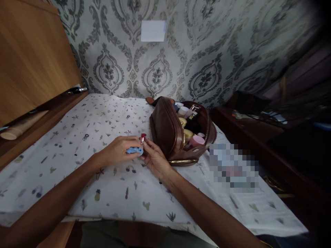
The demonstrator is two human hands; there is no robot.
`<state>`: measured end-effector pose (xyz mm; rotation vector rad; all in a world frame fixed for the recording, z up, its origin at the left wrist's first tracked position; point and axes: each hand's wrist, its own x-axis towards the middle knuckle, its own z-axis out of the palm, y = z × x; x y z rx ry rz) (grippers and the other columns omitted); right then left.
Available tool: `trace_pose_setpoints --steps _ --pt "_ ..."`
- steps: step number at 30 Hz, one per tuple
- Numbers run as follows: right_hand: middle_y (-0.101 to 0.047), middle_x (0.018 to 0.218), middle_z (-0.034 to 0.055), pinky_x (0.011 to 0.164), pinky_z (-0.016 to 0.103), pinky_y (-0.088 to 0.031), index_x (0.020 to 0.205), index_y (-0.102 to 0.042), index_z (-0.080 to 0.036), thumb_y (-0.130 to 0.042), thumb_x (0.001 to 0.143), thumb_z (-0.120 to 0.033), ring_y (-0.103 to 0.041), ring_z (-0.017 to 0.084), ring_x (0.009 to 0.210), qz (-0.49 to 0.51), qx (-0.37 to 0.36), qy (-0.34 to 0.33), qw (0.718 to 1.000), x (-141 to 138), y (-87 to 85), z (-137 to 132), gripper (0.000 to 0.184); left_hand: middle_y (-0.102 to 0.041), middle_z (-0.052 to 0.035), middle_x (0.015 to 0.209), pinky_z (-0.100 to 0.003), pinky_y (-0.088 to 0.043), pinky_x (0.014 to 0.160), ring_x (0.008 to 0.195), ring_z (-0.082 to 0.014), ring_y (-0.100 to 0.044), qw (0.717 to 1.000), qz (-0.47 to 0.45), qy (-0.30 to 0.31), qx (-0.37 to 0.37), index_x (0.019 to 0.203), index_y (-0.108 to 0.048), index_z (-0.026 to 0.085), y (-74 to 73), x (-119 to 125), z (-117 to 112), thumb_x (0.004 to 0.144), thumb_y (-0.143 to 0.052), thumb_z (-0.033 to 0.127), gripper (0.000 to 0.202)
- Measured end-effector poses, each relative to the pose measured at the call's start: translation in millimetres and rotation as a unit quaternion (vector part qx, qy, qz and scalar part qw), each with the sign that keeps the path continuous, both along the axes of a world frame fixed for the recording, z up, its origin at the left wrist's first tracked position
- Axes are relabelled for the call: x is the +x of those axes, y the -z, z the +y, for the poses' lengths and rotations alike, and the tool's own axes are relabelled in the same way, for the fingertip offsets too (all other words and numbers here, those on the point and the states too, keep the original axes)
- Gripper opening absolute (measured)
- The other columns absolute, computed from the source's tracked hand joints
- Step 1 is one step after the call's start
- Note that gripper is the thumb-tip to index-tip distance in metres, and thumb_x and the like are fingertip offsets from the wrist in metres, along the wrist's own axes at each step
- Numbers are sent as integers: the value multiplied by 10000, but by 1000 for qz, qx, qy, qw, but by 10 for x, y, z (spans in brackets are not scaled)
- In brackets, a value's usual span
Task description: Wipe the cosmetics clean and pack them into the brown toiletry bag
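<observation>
Over the table my two hands meet, close to the left side of a brown leather cosmetics bag [167, 127]. My left hand [120, 150] is closed around a crumpled blue cloth [134, 151]. Between the fingertips of my right hand [156, 158] is a small lipstick [142, 138], red at the top with a shiny silver band; its lower part is hidden by the fingers. The cloth is right beside the lipstick; whether they touch is unclear. Several bottles and jars stand in the unzipped bag, among them a pink-lidded jar [197, 140].
A white cloth with small printed plants [108, 193] covers the table. To the left rises a wooden panel [36, 62] with a beige tube [23, 125] at its foot. Right of the bag lies a blurred-out item [234, 168]; beyond stands a dark shelf [240, 127] with cables.
</observation>
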<state>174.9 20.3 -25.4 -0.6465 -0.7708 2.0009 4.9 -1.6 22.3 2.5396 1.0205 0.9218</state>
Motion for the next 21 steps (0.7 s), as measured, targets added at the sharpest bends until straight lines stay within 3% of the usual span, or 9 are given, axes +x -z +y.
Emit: trace_pose_setpoints --steps 4,8,13,17,21 --pt "-626 782 -46 515 168 -443 930 -739 -185 -939 588 -433 -528 70 658 -20 39 -22 999 12 -25 -11 467 -663 -25 854 -241 -457 708 771 -140 -617 999 -14 -37 -12 871 -660 175 24 -11 26 921 -554 181 117" --pt "-611 758 -38 546 187 -472 899 -743 -190 -900 647 -474 -520 77 643 -50 85 -54 994 22 -26 -42 410 -652 -15 819 -247 -436 704 756 -146 -602 992 -35 -117 -33 827 -644 183 18 -49 71 916 -554 238 138" --pt "-638 753 -21 534 193 -446 959 -725 -186 -865 711 -449 -550 90 637 -44 87 -107 989 23 3 -78 387 -609 7 752 -259 -407 679 708 -148 -557 976 -90 -198 -26 761 -609 186 33 -86 125 869 -561 283 153" --pt "-694 821 -1 554 209 -465 1107 -685 -210 -871 709 -437 -602 113 672 -35 71 -100 992 29 18 -69 494 -585 23 729 -255 -396 661 684 -138 -528 972 -115 -200 -51 758 -603 185 71 -90 140 850 -570 287 141" --pt "-683 835 -3 576 217 -489 1079 -682 -208 -881 701 -415 -595 110 682 -16 62 -89 994 26 8 -53 475 -608 19 741 -248 -408 670 711 -142 -551 974 -120 -174 -78 777 -615 185 68 -80 130 860 -584 304 149"
